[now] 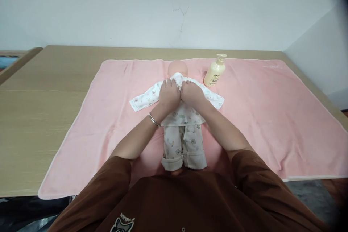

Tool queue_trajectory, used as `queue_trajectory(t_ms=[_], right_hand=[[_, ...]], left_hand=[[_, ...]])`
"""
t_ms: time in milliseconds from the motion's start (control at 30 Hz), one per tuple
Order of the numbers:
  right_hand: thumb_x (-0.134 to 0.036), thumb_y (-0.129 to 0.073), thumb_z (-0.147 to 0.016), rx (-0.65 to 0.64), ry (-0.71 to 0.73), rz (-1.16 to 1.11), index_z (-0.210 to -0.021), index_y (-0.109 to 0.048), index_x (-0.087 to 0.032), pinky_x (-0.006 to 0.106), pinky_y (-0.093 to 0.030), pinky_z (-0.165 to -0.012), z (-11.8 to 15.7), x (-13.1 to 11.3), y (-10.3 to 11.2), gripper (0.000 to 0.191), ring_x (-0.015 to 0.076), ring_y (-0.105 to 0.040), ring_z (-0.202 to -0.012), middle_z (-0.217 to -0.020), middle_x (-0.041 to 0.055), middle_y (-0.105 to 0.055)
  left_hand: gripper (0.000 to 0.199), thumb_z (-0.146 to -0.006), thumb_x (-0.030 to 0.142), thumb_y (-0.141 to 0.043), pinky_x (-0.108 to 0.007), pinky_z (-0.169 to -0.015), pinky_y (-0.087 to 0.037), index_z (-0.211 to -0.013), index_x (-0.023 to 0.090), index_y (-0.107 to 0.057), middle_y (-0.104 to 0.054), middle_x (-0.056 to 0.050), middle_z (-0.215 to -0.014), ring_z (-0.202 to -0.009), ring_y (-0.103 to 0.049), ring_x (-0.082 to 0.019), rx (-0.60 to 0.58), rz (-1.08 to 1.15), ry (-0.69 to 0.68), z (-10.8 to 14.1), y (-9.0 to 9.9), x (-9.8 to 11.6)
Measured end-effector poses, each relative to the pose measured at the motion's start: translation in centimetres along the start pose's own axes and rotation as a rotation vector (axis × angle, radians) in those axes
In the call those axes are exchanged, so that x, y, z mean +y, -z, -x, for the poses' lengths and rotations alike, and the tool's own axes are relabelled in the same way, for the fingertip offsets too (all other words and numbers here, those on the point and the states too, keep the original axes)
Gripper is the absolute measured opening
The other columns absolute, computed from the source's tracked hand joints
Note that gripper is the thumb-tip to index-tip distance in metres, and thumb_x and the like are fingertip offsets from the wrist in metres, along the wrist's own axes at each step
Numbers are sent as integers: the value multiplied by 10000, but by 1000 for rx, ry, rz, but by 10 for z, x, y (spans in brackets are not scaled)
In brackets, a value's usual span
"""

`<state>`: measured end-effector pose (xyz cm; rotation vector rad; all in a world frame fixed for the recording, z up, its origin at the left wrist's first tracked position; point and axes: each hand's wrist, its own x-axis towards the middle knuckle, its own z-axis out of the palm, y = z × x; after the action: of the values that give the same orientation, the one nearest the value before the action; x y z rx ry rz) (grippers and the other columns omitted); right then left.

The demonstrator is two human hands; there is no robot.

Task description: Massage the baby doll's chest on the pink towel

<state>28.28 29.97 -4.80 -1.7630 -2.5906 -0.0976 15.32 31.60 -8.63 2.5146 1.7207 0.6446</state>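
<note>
A baby doll (pixel 177 68) lies on its back, head toward the wall, in a white patterned long-sleeved top (pixel 148 96) and matching pants (pixel 193 145) with rolled cuffs. Its sleeves are spread out to both sides. My left hand (pixel 169 96) rests on the upper chest of the top near the collar, its fingers lying toward the doll's head. Right beside it, my right hand (pixel 191 93) has its fingers curled at the front of the top, touching my left hand. What the right fingertips pinch is too small to make out.
Under the doll is a pink blanket (pixel 261 116) spread over a wooden table (pixel 40 123). A cream pump bottle (pixel 214 72) stands on the blanket, right of the doll's head. Behind the table rises a white wall, and a raised wooden edge (pixel 21 63) is at the far left.
</note>
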Motion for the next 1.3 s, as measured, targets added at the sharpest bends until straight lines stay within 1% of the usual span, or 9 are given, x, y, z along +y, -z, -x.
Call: queue_trajectory(t_ms=[167, 367, 433, 500, 600, 733, 967, 1133, 1300], right_hand=[[-58, -231, -1011, 19, 25, 88, -1273, -644, 65, 550, -377, -1151, -16, 23, -8, 504, 394, -551, -1319, -1373, 328, -602], [-113, -300, -1027, 92, 82, 38, -1470, -496, 66, 544, -317, -1226, 5, -8, -10, 516, 411, -487, -1418, -1512, 282, -527], [-88, -280, -1013, 102, 124, 26, -1508, -458, 46, 563, -292, -1240, 6, -10, -11, 543, 418, -454, -1449, -1535, 258, -516], [-98, -249, -1014, 88, 126, -20, -1439, -534, 40, 574, -281, -1246, -2, -2, -13, 530, 419, -441, -1459, -1534, 261, -516], [-207, -274, -1038, 80, -42, -187, -1354, -585, 45, 532, -330, -1234, -21, 18, -20, 510, 395, -465, -1439, -1516, 274, -531], [-324, -324, -1048, 100, -213, -336, -1467, -478, 57, 491, -349, -1223, -36, 32, -29, 586, 378, -466, -1439, -1550, 253, -508], [-320, -283, -1073, 89, -190, -286, -1529, -408, 64, 457, -294, -1248, -31, 26, -29, 610, 349, -431, -1482, -1596, 255, -454], [-257, -281, -1059, 73, -186, -239, -1556, -377, 49, 504, -280, -1248, -19, 15, -20, 592, 377, -393, -1505, -1614, 254, -429], [-201, -345, -1006, 63, -72, -250, -1478, -488, 14, 474, -397, -1179, 2, 4, -3, 538, 370, -491, -1424, -1513, 242, -553]], left_hand=[[573, -996, 227, -351, -581, -1204, -371, -1512, -7, -436, -484, -280, -1564, -1511, -397, -398, -55, -32, 50, 9, 6, 15], [485, -1010, 323, -375, -491, -1147, -459, -1344, 60, -606, -663, -226, -1362, -1298, -599, -356, -95, 46, 197, -15, 14, -13], [466, -1017, 319, -363, -513, -1125, -467, -1324, 71, -611, -672, -233, -1337, -1273, -612, -365, -50, 41, 208, -14, 10, -12], [479, -1024, 295, -346, -531, -1151, -436, -1363, 45, -573, -639, -261, -1376, -1320, -584, -372, 6, 16, 179, -7, 5, -4], [535, -1030, 282, -337, -545, -1207, -371, -1443, -22, -487, -552, -306, -1474, -1438, -488, -389, 36, -13, 147, 4, 0, 10], [557, -1009, 273, -382, -555, -1226, -345, -1479, -17, -456, -517, -299, -1519, -1471, -451, -400, 51, -3, 127, 7, -2, 14], [543, -982, 261, -406, -553, -1225, -329, -1465, 26, -485, -549, -259, -1484, -1412, -486, -387, 22, 37, 145, -3, -3, 3], [505, -974, 285, -426, -495, -1185, -392, -1398, 38, -544, -621, -238, -1382, -1326, -547, -353, -8, 70, 129, -8, 2, -4], [451, -985, 331, -421, -470, -1161, -425, -1306, 70, -599, -664, -220, -1318, -1279, -586, -341, -60, 124, 168, -15, 8, -13]])
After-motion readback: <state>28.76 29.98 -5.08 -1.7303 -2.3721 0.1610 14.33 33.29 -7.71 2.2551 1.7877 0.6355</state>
